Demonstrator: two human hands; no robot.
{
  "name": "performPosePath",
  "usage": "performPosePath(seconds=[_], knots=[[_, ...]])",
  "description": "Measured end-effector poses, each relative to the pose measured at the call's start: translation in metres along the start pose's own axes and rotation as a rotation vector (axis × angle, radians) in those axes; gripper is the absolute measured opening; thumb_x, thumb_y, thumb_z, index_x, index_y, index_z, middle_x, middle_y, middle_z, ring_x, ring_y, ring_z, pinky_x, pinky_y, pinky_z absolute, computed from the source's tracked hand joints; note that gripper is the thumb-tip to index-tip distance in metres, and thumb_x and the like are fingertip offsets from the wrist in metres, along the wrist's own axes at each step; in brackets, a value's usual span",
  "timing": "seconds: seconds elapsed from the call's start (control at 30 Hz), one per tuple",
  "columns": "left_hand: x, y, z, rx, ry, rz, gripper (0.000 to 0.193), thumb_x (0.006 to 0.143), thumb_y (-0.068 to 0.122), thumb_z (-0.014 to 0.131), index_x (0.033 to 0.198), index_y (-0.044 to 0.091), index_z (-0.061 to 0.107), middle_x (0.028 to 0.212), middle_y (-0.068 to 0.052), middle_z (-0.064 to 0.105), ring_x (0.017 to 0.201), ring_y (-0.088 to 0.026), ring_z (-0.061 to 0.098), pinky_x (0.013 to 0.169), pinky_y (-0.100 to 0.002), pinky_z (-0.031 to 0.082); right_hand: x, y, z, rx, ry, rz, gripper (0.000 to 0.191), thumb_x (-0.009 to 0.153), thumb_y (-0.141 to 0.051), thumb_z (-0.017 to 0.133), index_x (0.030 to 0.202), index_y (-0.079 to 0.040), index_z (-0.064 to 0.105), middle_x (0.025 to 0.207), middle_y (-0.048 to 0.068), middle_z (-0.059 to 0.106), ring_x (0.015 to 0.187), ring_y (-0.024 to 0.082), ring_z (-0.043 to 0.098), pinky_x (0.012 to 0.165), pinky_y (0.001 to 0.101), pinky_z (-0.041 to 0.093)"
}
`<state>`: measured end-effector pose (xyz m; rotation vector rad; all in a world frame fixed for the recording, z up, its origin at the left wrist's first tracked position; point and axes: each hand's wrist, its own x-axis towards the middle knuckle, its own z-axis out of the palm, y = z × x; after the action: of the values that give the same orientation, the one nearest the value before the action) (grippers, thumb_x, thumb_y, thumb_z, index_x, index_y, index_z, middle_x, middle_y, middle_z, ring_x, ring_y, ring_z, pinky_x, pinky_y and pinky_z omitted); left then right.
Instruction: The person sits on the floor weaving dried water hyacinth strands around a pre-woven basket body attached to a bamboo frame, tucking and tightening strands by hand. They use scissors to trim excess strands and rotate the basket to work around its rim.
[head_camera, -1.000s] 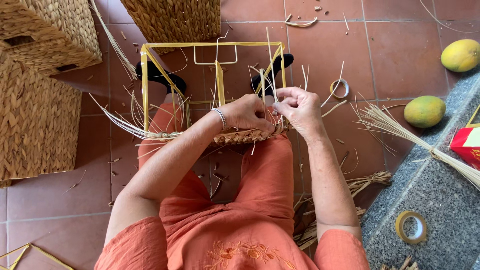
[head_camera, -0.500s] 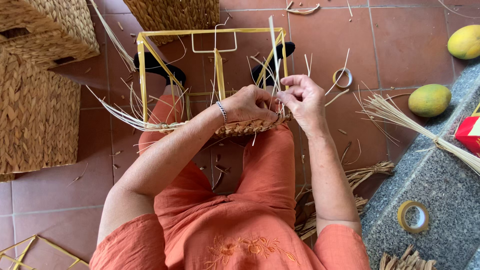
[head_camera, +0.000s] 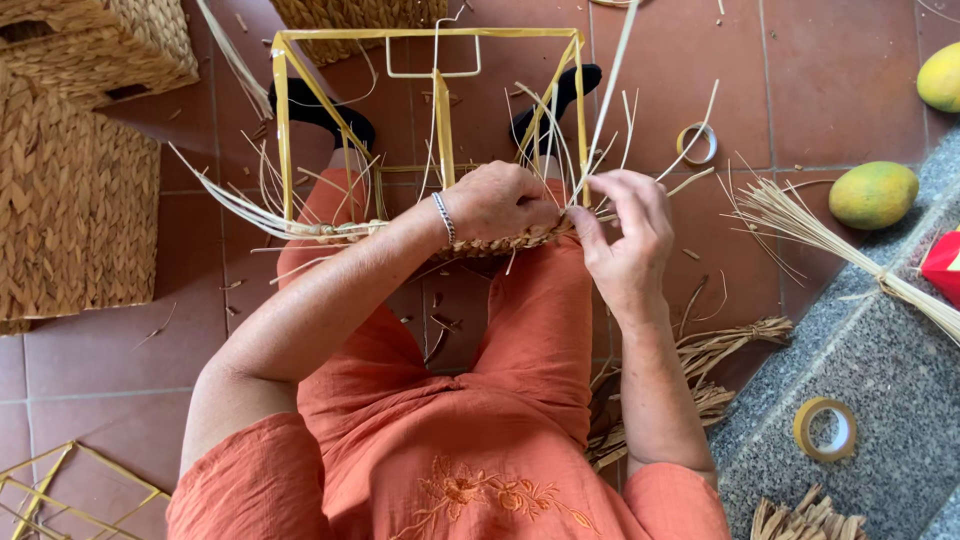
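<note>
Over the lap, a yellow wire frame (head_camera: 430, 100) rests on the knees, its lower edge bound with a woven band of straw (head_camera: 500, 243), loose strands fanning up and out to the left. The left hand (head_camera: 500, 200) is closed down on that band, fingers curled over the weave. The right hand (head_camera: 625, 225) pinches a single pale strand (head_camera: 605, 110) between thumb and fingertips, right at the frame's near right corner; the strand runs up past the frame's top edge.

Containers: two finished woven baskets (head_camera: 70, 190) sit stacked at the left, and a third shows at the top edge; what is in them cannot be seen.

The count: two green-yellow fruits (head_camera: 873, 195) at right on the tiles, two rolls of tape, one on the floor (head_camera: 697, 143), one on the grey stone ledge (head_camera: 826, 429). One tied bundle of straw (head_camera: 830, 235) reaches across ledge and tiles. One more bare yellow frame (head_camera: 60, 495) sits at the bottom left corner.

Open red tile lies between baskets and knees; the right side is hemmed by the ledge.
</note>
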<state>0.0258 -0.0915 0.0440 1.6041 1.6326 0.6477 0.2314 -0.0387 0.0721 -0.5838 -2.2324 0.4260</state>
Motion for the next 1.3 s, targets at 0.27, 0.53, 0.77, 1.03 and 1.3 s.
performPosePath(seconds=[0.27,0.53,0.77,1.03,1.3], knots=[[-0.063,0.001,-0.05,0.008,0.43,0.398,0.026,0.093,0.022,0.073,0.106,-0.001,0.072,0.099,-0.018,0.072,0.075,-0.028,0.072,0.065,-0.037,0.057,-0.002,-0.026,-0.003,0.195,-0.085,-0.027,0.017,0.091,0.004,0.08,0.103,-0.004,0.071,0.107,0.008,0.071,0.094,0.022,0.071,0.08,0.0309,0.059],[-0.131,0.023,0.003,0.489,-0.098,-0.238,0.044,0.097,0.047,0.071,0.094,0.004,0.063,0.054,-0.01,0.062,0.053,-0.031,0.065,0.052,-0.043,0.053,0.003,-0.031,0.011,-0.013,-0.239,-0.225,0.021,0.093,0.005,0.076,0.112,-0.002,0.072,0.113,0.01,0.074,0.095,0.023,0.073,0.085,0.0335,0.062],[-0.144,0.002,0.021,0.363,0.531,-0.021,0.027,0.097,0.025,0.069,0.106,0.001,0.06,0.078,-0.013,0.068,0.063,-0.031,0.067,0.05,-0.042,0.052,0.007,-0.032,0.01,-0.356,-0.406,-0.144,0.029,0.088,-0.008,0.081,0.115,-0.007,0.07,0.104,0.007,0.076,0.081,0.02,0.071,0.069,0.0364,0.056],[-0.139,0.003,0.034,0.303,0.71,0.107,0.041,0.097,0.009,0.068,0.133,-0.004,0.054,0.098,-0.014,0.063,0.086,-0.03,0.066,0.073,-0.041,0.055,0.022,-0.025,0.011,-0.154,-0.534,-0.066,0.061,0.079,-0.012,0.083,0.135,-0.005,0.06,0.106,0.011,0.078,0.075,0.022,0.072,0.067,0.0355,0.058],[-0.117,0.007,0.034,0.236,0.7,0.192,0.043,0.095,0.004,0.069,0.135,-0.001,0.054,0.104,-0.015,0.06,0.085,-0.033,0.066,0.07,-0.041,0.055,0.011,-0.023,0.023,0.295,-0.344,0.238,0.055,0.087,0.004,0.082,0.136,-0.003,0.058,0.106,0.006,0.081,0.057,0.006,0.057,0.053,0.0205,0.048]])
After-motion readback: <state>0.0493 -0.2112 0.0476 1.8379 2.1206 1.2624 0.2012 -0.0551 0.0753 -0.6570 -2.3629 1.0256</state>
